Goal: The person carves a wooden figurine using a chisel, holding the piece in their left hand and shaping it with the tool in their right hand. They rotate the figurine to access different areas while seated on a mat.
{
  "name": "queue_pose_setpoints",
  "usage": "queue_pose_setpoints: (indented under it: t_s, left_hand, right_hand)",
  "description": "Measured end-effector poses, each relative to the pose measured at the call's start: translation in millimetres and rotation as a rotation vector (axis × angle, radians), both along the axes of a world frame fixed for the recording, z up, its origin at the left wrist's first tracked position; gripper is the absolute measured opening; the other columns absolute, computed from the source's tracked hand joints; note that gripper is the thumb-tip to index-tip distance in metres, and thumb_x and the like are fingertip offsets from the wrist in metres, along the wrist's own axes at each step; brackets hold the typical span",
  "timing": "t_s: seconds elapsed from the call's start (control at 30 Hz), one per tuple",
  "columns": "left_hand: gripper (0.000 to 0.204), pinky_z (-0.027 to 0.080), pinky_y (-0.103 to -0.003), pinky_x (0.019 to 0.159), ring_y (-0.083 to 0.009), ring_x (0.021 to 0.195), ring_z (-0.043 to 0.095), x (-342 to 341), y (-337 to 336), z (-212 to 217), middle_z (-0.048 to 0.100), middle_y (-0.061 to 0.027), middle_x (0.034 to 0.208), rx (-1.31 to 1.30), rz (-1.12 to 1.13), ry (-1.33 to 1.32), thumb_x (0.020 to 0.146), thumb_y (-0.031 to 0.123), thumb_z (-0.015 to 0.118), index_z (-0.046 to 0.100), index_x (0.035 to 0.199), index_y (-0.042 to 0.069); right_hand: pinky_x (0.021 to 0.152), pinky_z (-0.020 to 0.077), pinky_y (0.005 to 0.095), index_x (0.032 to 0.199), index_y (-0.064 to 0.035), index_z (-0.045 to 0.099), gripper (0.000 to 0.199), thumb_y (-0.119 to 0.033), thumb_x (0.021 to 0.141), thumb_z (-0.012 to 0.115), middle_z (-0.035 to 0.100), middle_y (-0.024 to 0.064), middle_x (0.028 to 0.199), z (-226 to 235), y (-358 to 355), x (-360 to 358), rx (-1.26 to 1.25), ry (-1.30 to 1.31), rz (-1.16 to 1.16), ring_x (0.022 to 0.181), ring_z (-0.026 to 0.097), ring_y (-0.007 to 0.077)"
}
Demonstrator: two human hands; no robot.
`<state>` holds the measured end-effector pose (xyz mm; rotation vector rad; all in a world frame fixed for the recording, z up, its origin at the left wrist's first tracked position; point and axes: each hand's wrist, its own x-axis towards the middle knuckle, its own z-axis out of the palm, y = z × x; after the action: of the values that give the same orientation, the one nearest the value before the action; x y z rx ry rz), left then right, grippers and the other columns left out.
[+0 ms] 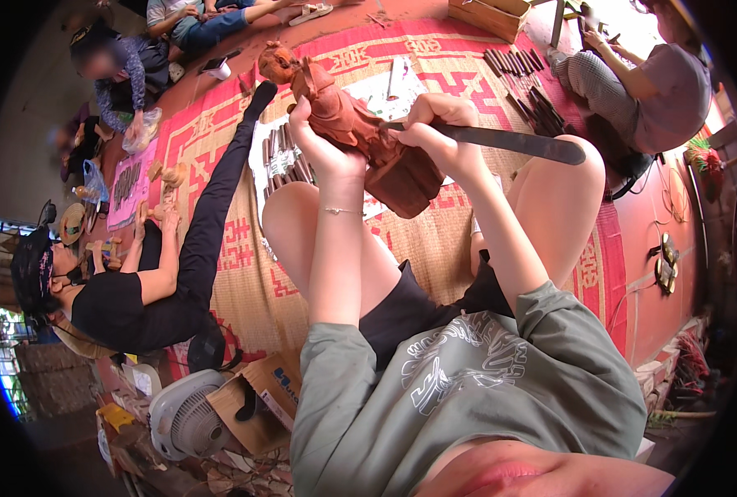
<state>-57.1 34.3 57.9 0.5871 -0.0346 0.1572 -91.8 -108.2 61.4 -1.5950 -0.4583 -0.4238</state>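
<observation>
My left hand [325, 142] grips a reddish-brown carved wooden figure [347, 124] around its middle, holding it tilted over my knees. The figure's head points to the upper left and its square base to the lower right. My right hand [441, 131] is closed on a long dark flat tool [517, 142], a file or chisel, whose near end rests against the figure's side. The tool's far end sticks out to the right above my right knee.
I sit on a red patterned woven mat [434, 240]. Several dark carving tools [285, 161] lie on white paper ahead, more tools [521, 70] farther back. A person in black [136, 290] sits to my left, another [658, 91] at the right. A white fan [190, 414] stands at lower left.
</observation>
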Motion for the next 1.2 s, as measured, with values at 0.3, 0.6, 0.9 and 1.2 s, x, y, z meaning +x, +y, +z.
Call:
queue_pose_setpoints:
  t_s: [0.3, 0.6, 0.9, 1.2]
  left_hand:
    - [0.048, 0.049, -0.038, 0.07, -0.022, 0.075, 0.057, 2.1, 1.0, -1.2, 0.056, -0.0085, 0.082, -0.002, 0.002, 0.05, 0.077, 0.043, 0.048, 0.049, 0.108, 0.006]
    - [0.046, 0.048, -0.037, 0.067, -0.0241, 0.072, 0.056, -0.8, -2.4, 2.2, 0.056, -0.0104, 0.079, -0.019, -0.057, -0.025, 0.078, 0.042, 0.049, 0.05, 0.106, 0.005]
    - [0.05, 0.047, -0.043, 0.075, -0.0254, 0.083, 0.054, 6.1, 9.6, -3.5, 0.054, -0.0103, 0.092, -0.001, -0.054, -0.026, 0.076, 0.044, 0.05, 0.049, 0.111, 0.007]
    - [0.052, 0.046, -0.043, 0.077, -0.0268, 0.085, 0.055, 1.7, 9.3, 0.8, 0.055, -0.0119, 0.094, 0.006, -0.048, -0.004, 0.076, 0.045, 0.049, 0.049, 0.111, 0.006]
  right_hand:
    - [0.047, 0.0367, 0.0268, 0.056, 0.0007, 0.049, 0.014, -0.007, 0.063, 0.059, 0.049, 0.0068, 0.051, -0.2, 5.0, 0.6, -0.104, -0.067, -0.038, 0.048, 0.046, 0.0129]
    - [0.05, 0.0375, 0.025, 0.06, 0.0005, 0.049, 0.013, -0.005, 0.064, 0.06, 0.052, 0.0039, 0.055, 10.7, 15.6, 2.0, -0.03, -0.001, 0.02, 0.053, 0.048, 0.0103]
    - [0.047, 0.0344, 0.0236, 0.057, 0.0011, 0.048, 0.015, -0.006, 0.064, 0.059, 0.048, 0.0021, 0.051, 0.6, 8.8, 9.3, 0.103, -0.053, 0.029, 0.052, 0.044, 0.0065]
    - [0.049, 0.037, 0.0244, 0.058, 0.0007, 0.048, 0.014, -0.005, 0.065, 0.059, 0.05, 0.003, 0.053, 11.8, 16.7, 6.6, -0.047, -0.031, 0.005, 0.052, 0.046, 0.008]
